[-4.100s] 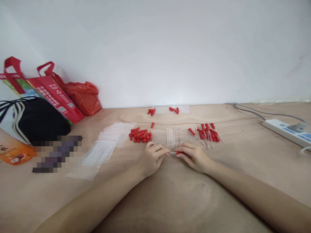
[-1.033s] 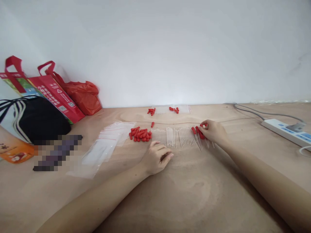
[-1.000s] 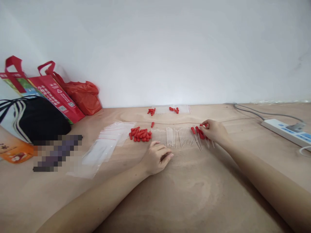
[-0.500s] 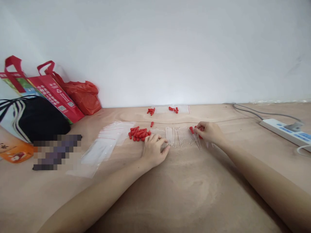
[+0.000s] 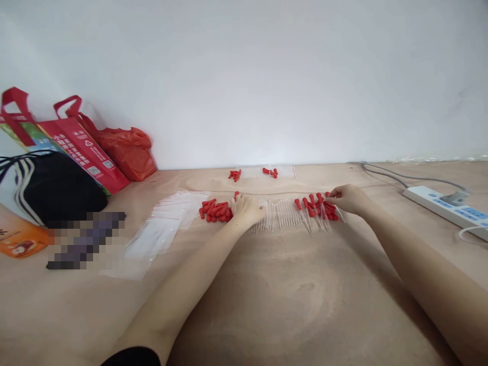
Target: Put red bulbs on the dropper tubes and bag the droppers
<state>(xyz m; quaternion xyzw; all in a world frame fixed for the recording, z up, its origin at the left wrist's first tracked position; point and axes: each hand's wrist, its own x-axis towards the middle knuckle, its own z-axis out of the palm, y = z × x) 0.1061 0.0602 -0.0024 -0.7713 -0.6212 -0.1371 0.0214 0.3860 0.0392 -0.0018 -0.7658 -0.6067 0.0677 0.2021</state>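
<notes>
My left hand [image 5: 247, 209] reaches over the left end of a row of clear glass tubes [image 5: 287, 212]. Its bent fingertips are close to a lone red rubber bulb [image 5: 237, 193], with the thumb held apart. A pile of red rubber bulbs [image 5: 215, 209] lies just left of it. At the row's right end, my right hand [image 5: 347, 198] pinches a dropper by its red bulb; the fingers partly cover it. Beneath and beside these fingers lie several droppers [image 5: 311, 206], red bulbs fitted on clear tubes.
Flat clear zip bags [image 5: 162, 231] lie to the left. A farther bag [image 5: 251, 172] has small groups of red bulbs at it by the wall. A white power strip [image 5: 450, 206] stands right; a black bag [image 5: 64, 188] and red carrier bags [image 5: 87, 147] stand left.
My left hand has moved forward from the front of the tubes to the lone red bulb. My right hand has shifted right, uncovering the droppers beside it.
</notes>
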